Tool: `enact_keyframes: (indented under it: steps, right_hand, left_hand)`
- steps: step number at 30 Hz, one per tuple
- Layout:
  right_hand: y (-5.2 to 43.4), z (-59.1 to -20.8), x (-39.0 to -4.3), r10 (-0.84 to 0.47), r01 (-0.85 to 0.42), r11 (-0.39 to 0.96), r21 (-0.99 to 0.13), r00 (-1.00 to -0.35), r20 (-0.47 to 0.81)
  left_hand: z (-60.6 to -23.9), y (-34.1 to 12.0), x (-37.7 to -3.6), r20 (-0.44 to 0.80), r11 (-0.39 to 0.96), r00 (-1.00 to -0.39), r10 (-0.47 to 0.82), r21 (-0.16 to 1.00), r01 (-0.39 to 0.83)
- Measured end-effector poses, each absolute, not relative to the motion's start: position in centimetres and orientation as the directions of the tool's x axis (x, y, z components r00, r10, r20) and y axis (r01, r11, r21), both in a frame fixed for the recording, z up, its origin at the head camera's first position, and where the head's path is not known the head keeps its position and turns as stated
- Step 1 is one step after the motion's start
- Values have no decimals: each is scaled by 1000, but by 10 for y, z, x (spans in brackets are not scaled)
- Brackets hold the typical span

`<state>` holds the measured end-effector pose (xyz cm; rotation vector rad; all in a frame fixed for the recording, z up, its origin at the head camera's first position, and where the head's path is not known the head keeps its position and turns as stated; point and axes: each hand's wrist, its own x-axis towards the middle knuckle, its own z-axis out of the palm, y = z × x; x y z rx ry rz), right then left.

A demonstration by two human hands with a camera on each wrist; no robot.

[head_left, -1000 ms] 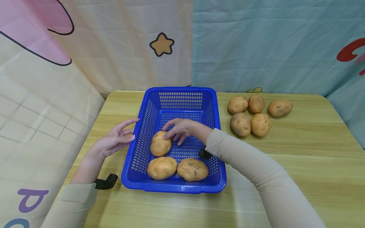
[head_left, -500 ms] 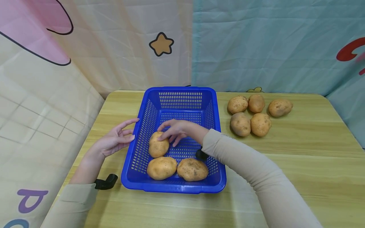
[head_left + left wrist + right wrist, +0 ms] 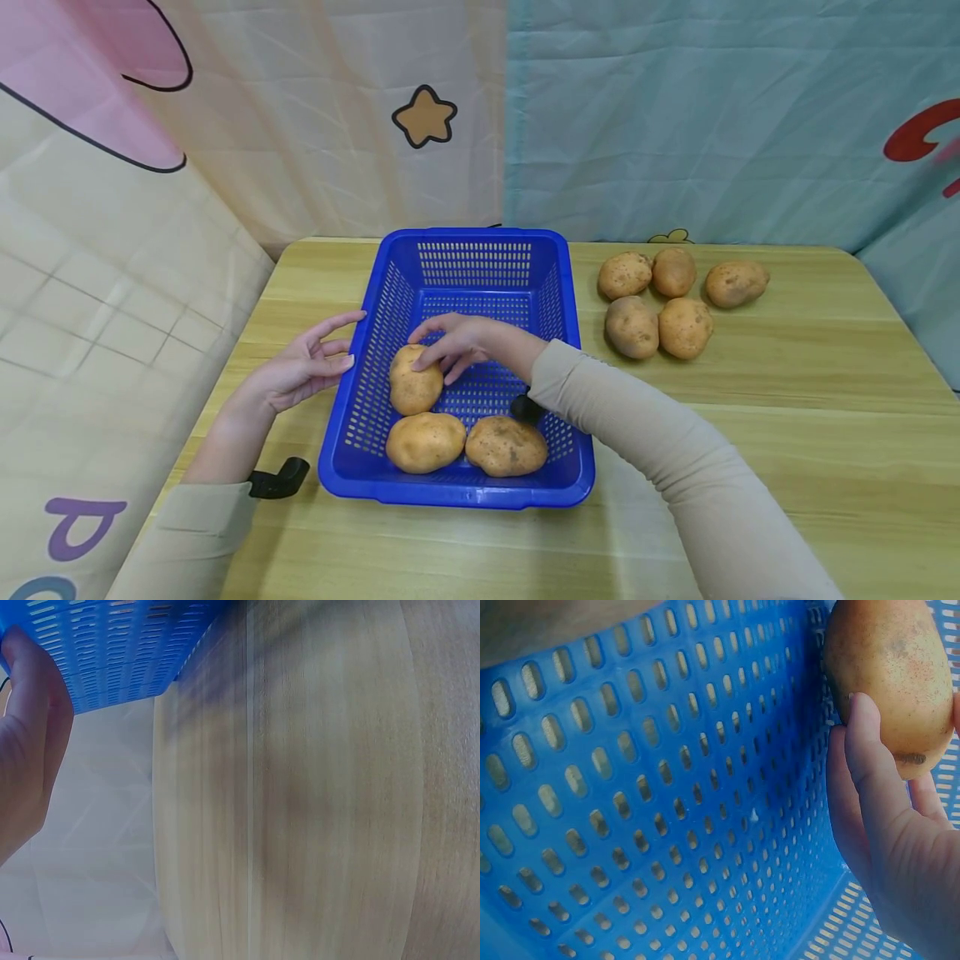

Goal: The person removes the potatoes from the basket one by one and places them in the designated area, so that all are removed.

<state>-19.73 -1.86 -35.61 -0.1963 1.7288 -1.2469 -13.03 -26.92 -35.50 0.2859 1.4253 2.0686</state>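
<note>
1. A pale wooden table (image 3: 787,417) stands before hanging cloth backdrops, cream and pink on one side, teal on the other, with a small brown star (image 3: 425,117) printed above.
2. A blue slotted plastic basket (image 3: 457,492) sits on the table, its long side running away from the person.
3. The right hand (image 3: 468,343) reaches into the basket, fingers spread and lightly bent, their tips resting on the top of a potato (image 3: 415,382) lying against the basket's left wall.
4. The right wrist view shows the fingers (image 3: 870,769) laid flat along that potato's side, not wrapped around it.
5. Two more potatoes (image 3: 465,443) lie side by side at the basket's near end, just in front of the touched one.
6. The left hand (image 3: 303,368) rests outside the basket's left wall, fingers straight and slightly apart, their tips at the plastic.
7. Five loose potatoes (image 3: 671,300) cluster on the table well to the right of the basket.
8. Both arms wear beige sleeves (image 3: 660,450).
</note>
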Motion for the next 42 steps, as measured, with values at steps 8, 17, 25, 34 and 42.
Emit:
enact_keyframes:
  steps: [8,17,25,34,42]
  right_hand:
    - [-17,-352,-200,-627,370,427,-825,-536,-565]
    - [-15,-344,-200,-639,371,409,-834,-536,-552]
    - [-10,-334,-196,-664,369,374,-851,-534,-523]
    - [0,-318,-193,-691,367,335,-868,-531,-491]
    - [16,-304,-193,-715,342,309,-887,-532,-454]
  left_hand:
    - [-355,-269,-131,-149,-255,-791,593,897,-361]
    - [-355,-270,-130,-149,-255,-791,594,897,-361]
    - [-355,-269,-130,-153,-247,-790,593,900,-360]
    - [-354,-269,-130,-152,-248,-787,598,898,-362]
    - [-354,-269,-130,-146,-266,-785,603,890,-370]
